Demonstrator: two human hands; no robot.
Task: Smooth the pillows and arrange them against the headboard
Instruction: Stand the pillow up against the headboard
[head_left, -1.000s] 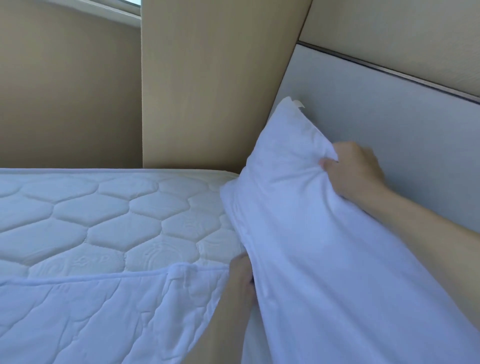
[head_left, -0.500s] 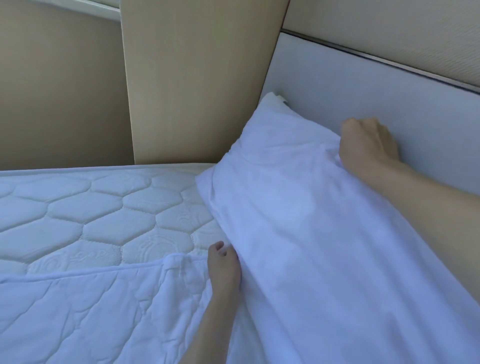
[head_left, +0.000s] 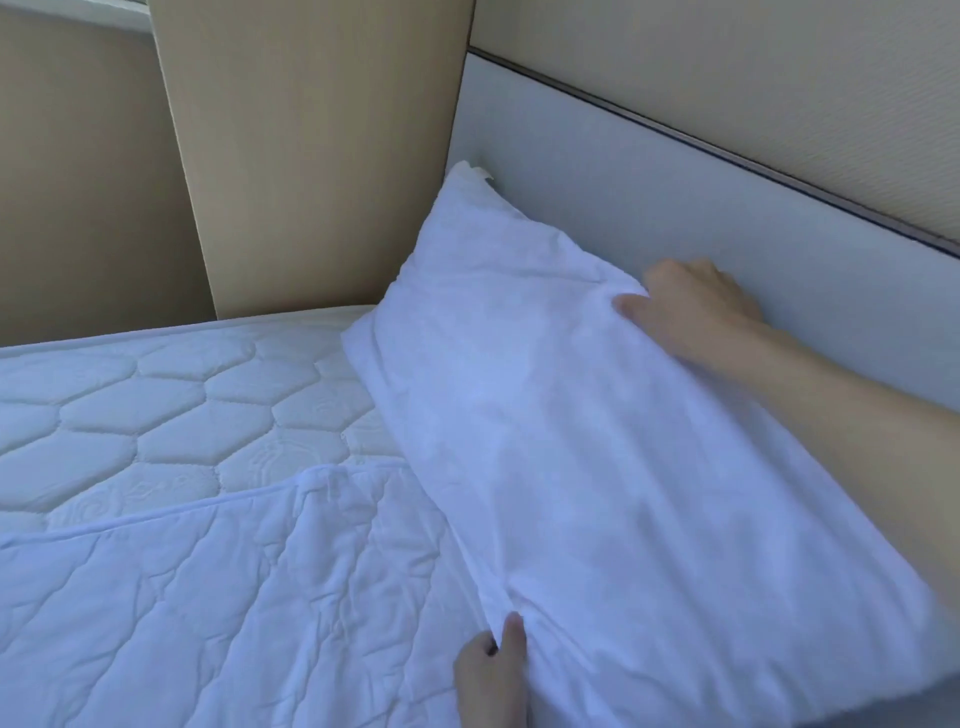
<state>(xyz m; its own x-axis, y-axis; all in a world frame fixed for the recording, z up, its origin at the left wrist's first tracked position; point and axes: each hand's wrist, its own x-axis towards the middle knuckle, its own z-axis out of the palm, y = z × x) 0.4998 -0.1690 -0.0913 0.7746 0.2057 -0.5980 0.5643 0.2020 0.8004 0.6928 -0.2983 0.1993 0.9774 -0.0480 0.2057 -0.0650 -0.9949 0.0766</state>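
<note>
A white pillow (head_left: 597, 447) leans at a slant against the pale grey headboard (head_left: 675, 197), its far corner touching the board. My right hand (head_left: 691, 306) holds the pillow's upper edge by the headboard, thumb pressed into the fabric. My left hand (head_left: 493, 670) pinches the pillow's lower front edge near the bottom of the view; the cloth is bunched between thumb and fingers. Only one pillow is in view.
A quilted white bed cover (head_left: 208, 613) lies folded back over the hexagon-stitched mattress (head_left: 156, 415). A tall light wooden panel (head_left: 311, 156) stands at the bed's far corner beside a beige wall (head_left: 78, 208).
The pillow has come down from a steep tilt to lean lower against the headboard. My right hand slid along its top edge, and my left hand shifted back along the lower edge.
</note>
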